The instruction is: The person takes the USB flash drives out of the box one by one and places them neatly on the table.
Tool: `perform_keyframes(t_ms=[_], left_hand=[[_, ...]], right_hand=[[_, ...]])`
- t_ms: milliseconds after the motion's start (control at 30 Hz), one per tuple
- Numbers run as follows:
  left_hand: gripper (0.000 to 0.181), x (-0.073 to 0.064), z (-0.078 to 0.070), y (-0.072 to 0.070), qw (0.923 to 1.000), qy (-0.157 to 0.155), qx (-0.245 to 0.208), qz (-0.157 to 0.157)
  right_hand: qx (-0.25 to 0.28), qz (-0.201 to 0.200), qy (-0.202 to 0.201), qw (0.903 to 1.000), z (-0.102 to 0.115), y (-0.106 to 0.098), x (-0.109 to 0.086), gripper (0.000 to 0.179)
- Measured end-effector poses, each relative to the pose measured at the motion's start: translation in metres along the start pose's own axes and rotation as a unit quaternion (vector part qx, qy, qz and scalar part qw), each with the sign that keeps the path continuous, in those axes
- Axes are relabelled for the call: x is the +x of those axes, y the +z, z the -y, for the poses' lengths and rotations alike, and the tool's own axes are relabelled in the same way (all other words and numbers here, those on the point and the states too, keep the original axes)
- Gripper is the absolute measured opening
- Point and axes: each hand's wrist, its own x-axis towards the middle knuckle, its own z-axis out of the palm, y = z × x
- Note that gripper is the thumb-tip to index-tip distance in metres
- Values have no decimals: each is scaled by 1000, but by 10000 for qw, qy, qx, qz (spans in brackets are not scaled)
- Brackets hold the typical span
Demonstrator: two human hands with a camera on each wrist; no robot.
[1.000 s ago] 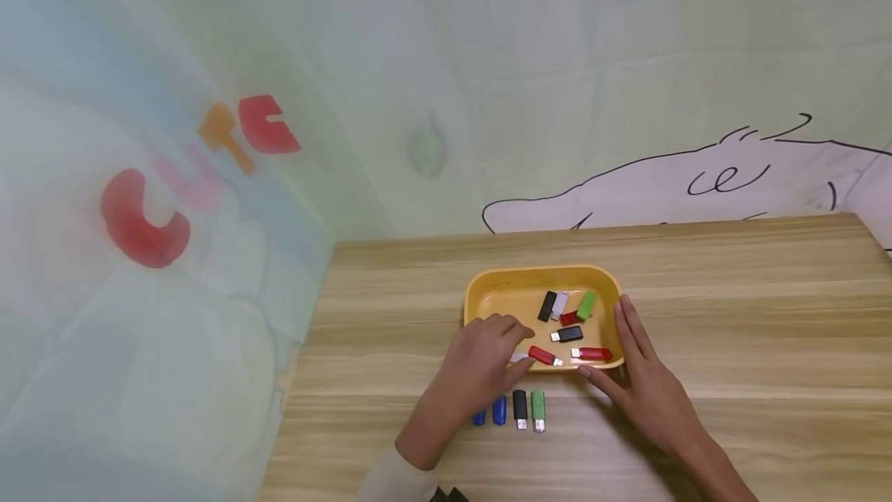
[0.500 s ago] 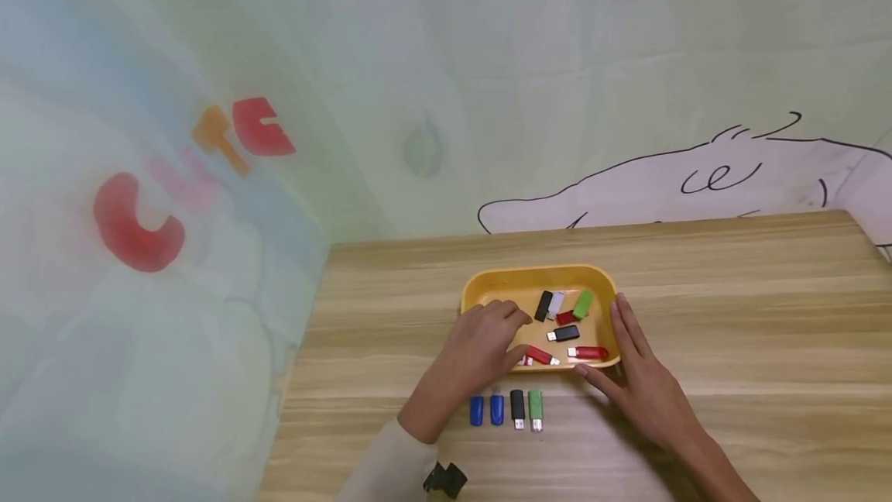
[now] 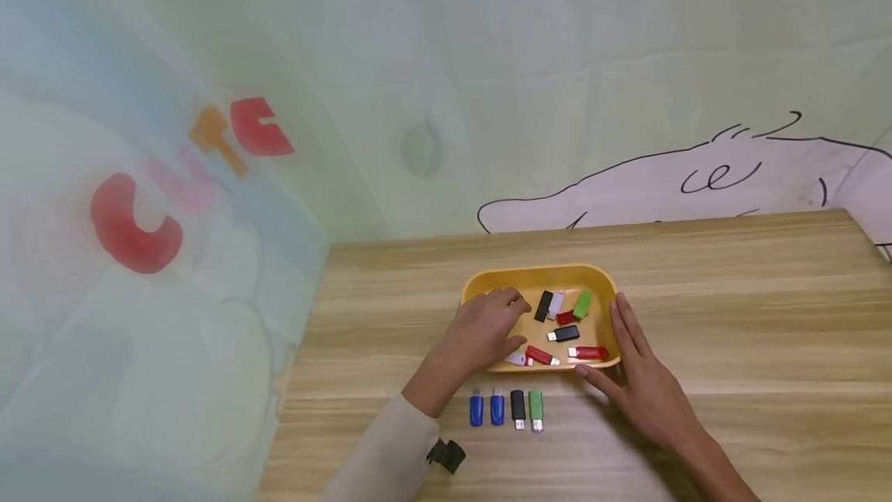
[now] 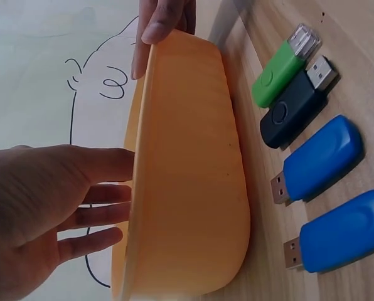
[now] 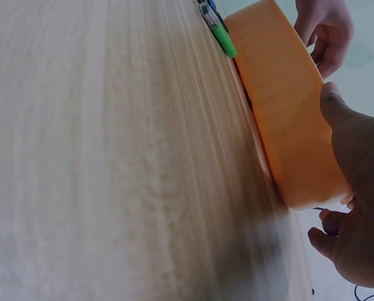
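A yellow plastic tray [image 3: 488,279] holds several USB sticks: a black one [image 3: 543,306], a white one [image 3: 555,305], a green one [image 3: 583,304], a dark one [image 3: 566,333] and red ones, such as the stick [image 3: 591,352] at its near right. My left hand [image 3: 484,331] reaches over the tray's near left wall, thumb and fingers apart. Nothing shows between them; in the left wrist view the tray's wall partly hides the fingertips. My right hand [image 3: 648,386] holds the tray's near right corner, thumb on the near rim and fingers along the right side.
Before the tray, a row of USB sticks lies on the wooden table [image 3: 732,316]: two blue ones [image 3: 497,407], a black one [image 3: 518,407] and a green one [image 3: 536,407]. A printed curtain [image 3: 390,99] hangs behind and to the left.
My left hand has moved slightly away from me within the tray, uncovering a white-and-red stick near its front wall and the blue sticks on the table. My right hand stays at the corner.
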Motion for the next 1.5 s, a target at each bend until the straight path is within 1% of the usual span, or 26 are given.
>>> perform_keyframes(t_ms=[300, 467, 667, 800, 1100, 1333, 1500], left_hand=[[53, 12, 1, 3, 9997, 98, -117, 202], [57, 21, 0, 5, 9989, 91, -178, 413], [58, 30, 1, 8, 9984, 123, -110, 549], [60, 35, 1, 10, 9979, 99, -71, 631], [61, 45, 0, 18, 9974, 238, -210, 647], [62, 51, -2, 20, 9963, 311, -208, 772], [62, 54, -2, 22, 9961, 408, -179, 756]], right_hand=[[89, -77, -53, 9999, -1, 1, 0, 112], [78, -61, -48, 9999, -2, 1, 0, 113], [82, -40, -13, 10000, -1, 2, -2, 113], [88, -70, -41, 9999, 0, 2, -2, 112], [98, -83, -33, 9999, -1, 2, -3, 112], [174, -51, 0, 9998, -1, 4, -4, 112], [159, -105, -30, 9998, -2, 4, -3, 111]])
